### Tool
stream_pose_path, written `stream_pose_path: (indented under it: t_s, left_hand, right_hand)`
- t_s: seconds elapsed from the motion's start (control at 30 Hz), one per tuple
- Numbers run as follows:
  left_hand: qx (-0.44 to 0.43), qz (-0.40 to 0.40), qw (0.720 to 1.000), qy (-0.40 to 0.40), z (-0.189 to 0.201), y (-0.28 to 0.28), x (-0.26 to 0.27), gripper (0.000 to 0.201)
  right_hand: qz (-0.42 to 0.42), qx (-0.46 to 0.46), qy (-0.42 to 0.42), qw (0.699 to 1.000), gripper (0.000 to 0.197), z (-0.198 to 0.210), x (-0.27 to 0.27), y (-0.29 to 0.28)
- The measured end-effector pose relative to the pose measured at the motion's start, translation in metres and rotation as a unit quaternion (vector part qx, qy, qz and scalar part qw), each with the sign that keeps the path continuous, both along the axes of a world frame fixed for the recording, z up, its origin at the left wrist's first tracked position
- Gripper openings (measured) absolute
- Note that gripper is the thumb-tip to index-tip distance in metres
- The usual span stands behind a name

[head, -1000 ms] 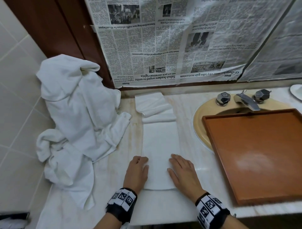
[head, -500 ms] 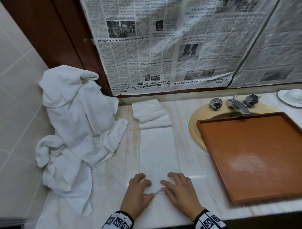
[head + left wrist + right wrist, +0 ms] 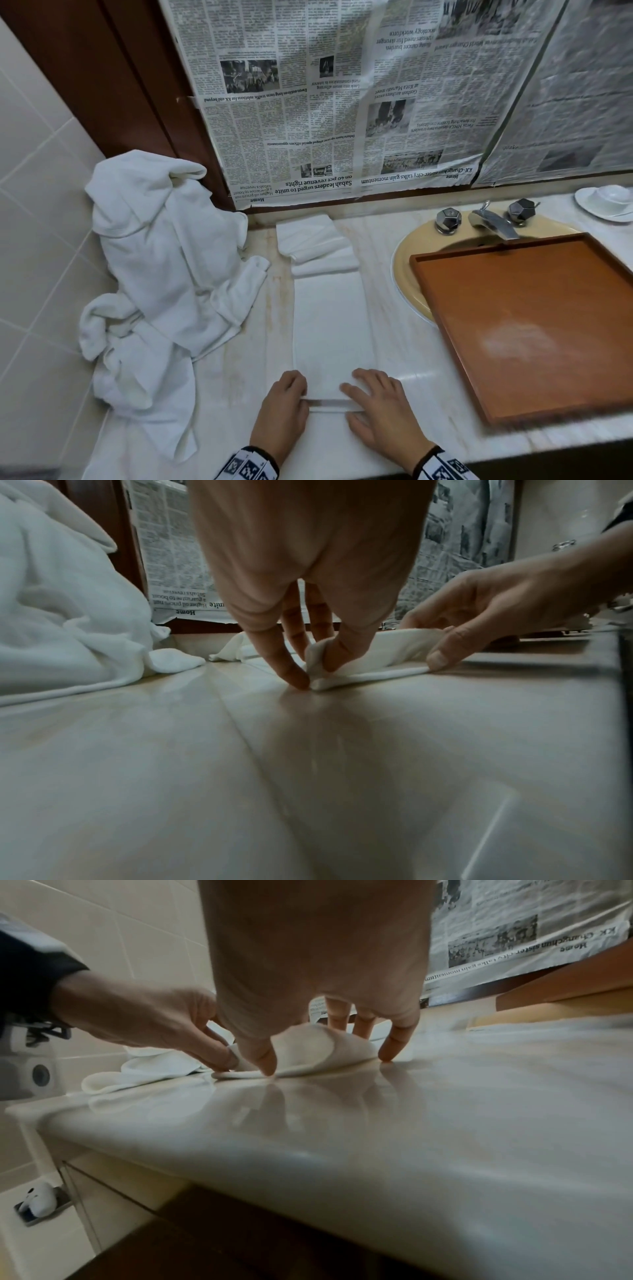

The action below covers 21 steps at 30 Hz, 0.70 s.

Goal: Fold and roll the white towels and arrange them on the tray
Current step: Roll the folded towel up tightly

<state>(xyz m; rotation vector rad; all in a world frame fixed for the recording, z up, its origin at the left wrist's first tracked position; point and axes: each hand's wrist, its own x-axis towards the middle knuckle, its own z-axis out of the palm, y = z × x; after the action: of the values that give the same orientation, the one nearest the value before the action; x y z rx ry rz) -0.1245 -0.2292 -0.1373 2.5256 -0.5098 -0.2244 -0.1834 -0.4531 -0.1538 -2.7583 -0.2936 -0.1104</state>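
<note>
On the counter (image 3: 404, 346) in front of me I count one long folded towel (image 3: 330, 318), one small folded towel (image 3: 313, 240) behind it, one big heap (image 3: 161, 274) of white cloth at the left, and one tray (image 3: 534, 318). My left hand (image 3: 282, 407) and right hand (image 3: 383, 407) both pinch the near end of the long towel, thumbs and fingers curled round the first little roll. The tray sits over the sink (image 3: 407, 263), just right of the towel. One tap (image 3: 493, 221) with two knobs stands behind it. One dish (image 3: 604, 202) sits far right. Newspaper (image 3: 342, 102) covers the back wall. Tiles (image 3: 34, 171) cover the left wall.
</note>
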Motion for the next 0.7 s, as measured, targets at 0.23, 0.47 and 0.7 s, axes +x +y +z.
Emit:
stream_pose_path:
  t_s: [0.23, 0.47, 0.7]
  left_hand:
    - [0.064, -0.021, 0.995, -0.072, -0.005, 0.001, -0.012, 0.067]
    - [0.030, -0.030, 0.997, -0.070, -0.011, 0.004, -0.016, 0.029]
    - [0.060, -0.027, 0.996, -0.052, -0.014, 0.006, -0.013, 0.048]
  right_hand:
    - [0.013, -0.021, -0.009, 1.000, 0.033, 0.001, -0.001, -0.003]
    - [0.023, -0.093, -0.048, 0.994, 0.034, -0.006, -0.003, 0.006]
    - [-0.016, -0.108, -0.109, 0.988, 0.027, -0.007, 0.000, 0.011]
